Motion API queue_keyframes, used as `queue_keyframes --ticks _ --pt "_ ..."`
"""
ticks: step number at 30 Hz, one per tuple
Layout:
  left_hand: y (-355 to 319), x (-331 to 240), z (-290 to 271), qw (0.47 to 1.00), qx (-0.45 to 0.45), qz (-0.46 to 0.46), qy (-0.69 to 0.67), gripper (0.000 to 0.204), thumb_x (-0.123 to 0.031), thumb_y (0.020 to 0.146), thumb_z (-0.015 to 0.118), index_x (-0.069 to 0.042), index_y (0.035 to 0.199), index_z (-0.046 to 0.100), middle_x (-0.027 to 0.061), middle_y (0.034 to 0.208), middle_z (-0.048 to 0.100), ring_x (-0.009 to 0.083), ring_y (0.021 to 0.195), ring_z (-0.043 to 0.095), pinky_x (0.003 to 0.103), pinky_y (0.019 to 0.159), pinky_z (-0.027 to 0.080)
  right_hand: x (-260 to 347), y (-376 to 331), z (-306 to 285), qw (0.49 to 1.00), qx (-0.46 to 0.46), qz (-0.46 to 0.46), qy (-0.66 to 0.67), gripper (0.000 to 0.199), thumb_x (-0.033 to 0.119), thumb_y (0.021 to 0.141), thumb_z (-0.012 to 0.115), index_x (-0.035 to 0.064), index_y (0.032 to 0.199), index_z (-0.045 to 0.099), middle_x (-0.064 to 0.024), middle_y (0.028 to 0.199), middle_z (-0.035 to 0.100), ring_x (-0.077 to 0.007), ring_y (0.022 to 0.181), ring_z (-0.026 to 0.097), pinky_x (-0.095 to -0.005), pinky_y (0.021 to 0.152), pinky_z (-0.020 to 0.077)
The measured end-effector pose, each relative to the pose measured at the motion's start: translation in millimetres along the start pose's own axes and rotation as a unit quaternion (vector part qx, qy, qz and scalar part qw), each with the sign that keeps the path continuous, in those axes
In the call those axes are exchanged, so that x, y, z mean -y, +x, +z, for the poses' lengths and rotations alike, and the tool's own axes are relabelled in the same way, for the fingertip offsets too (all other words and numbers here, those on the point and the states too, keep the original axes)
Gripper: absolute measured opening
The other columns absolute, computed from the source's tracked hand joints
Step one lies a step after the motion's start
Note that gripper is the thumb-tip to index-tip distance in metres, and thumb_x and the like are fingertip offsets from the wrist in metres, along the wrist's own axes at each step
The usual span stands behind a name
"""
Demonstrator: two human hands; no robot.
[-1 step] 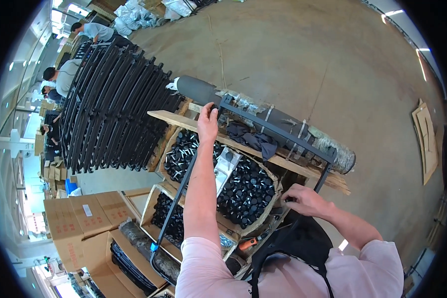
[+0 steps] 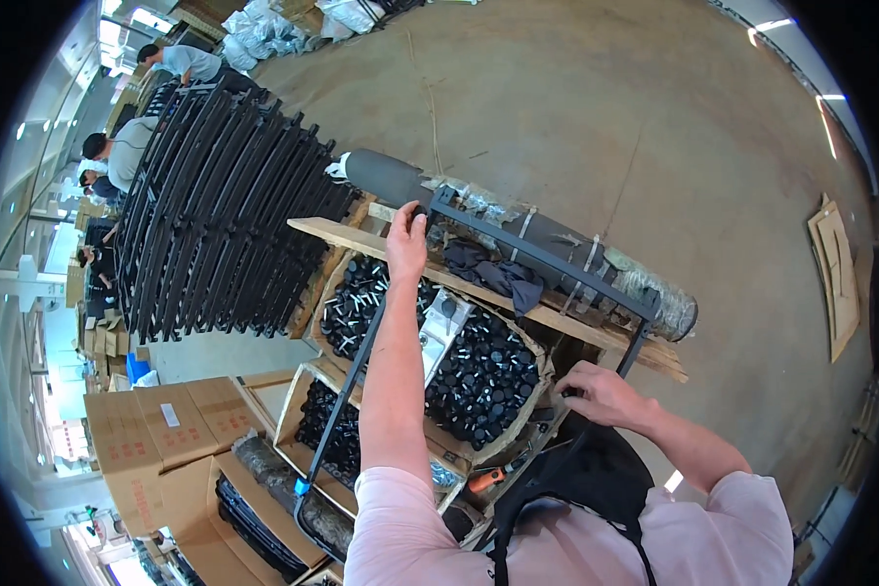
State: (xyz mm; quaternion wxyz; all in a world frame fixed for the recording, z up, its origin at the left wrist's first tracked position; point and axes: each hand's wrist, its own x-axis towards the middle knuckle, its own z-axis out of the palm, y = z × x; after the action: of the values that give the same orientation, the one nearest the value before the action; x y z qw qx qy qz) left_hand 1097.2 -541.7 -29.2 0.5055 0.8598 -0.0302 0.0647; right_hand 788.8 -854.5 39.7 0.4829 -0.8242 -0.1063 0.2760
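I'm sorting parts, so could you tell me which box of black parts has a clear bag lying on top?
The upper, larger cardboard box, under the left hand; the lower box shows only black parts.

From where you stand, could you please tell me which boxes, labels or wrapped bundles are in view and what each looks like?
Stacked cartons: lower left, brown cardboard, red print.
White label: small rectangle on top of the upper carton.
Open box of black parts: centre, brown cardboard, below the left hand.
Wrapped roll: beyond the box, long dark cylinder under clear film.
Flat cardboard: far right on the floor, brown.
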Motion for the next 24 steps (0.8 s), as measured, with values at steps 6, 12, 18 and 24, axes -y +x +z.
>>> queue_keyframes --ticks 6,12,18,24 --pt "-3 -2 -9 0.996 0.045 0.068 0.038 0.035 -0.008 0.103 0.057 -0.01 0.137 0.064 0.0151 0.133 0.065 0.0299 0.126 0.061 0.039 0.11 0.045 -2 -17 -7 0.994 -0.095 -0.025 -0.051 0.03 0.009 0.09 0.066 0.006 0.119 0.069 -0.0154 0.11 0.064 -0.0314 0.097 0.068 -0.0413 0.087 0.057" --pt "1 10 -5 0.994 -0.007 0.069 0.083 0.028 -0.02 0.1 0.065 -0.019 0.127 0.073 0.0144 0.125 0.061 0.0311 0.119 0.06 0.041 0.105 0.048 -6 -26 -22 0.987 -0.146 0.046 -0.058 0.034 0.005 0.088 0.066 0.0034 0.122 0.066 -0.0139 0.1 0.061 -0.0284 0.088 0.066 -0.0408 0.08 0.0557" --pt "12 20 5 0.978 0.015 -0.011 -0.207 0.04 -0.003 0.102 0.056 -0.008 0.142 0.056 0.0104 0.127 0.067 0.02 0.114 0.063 0.033 0.105 0.048 -15 -45 -65 0.946 -0.276 0.101 -0.14 0.031 0.006 0.087 0.07 0.0033 0.117 0.065 -0.0135 0.097 0.063 -0.0285 0.084 0.066 -0.0408 0.078 0.0552" --pt "9 20 10 0.999 0.025 0.024 -0.018 0.03 -0.009 0.107 0.05 -0.011 0.132 0.066 0.0085 0.127 0.068 0.0214 0.117 0.063 0.035 0.107 0.046 -27 -48 -85 0.928 -0.301 0.137 -0.172 0.028 0.004 0.09 0.068 0.0035 0.117 0.065 -0.0135 0.104 0.064 -0.0297 0.089 0.068 -0.0421 0.081 0.0566"
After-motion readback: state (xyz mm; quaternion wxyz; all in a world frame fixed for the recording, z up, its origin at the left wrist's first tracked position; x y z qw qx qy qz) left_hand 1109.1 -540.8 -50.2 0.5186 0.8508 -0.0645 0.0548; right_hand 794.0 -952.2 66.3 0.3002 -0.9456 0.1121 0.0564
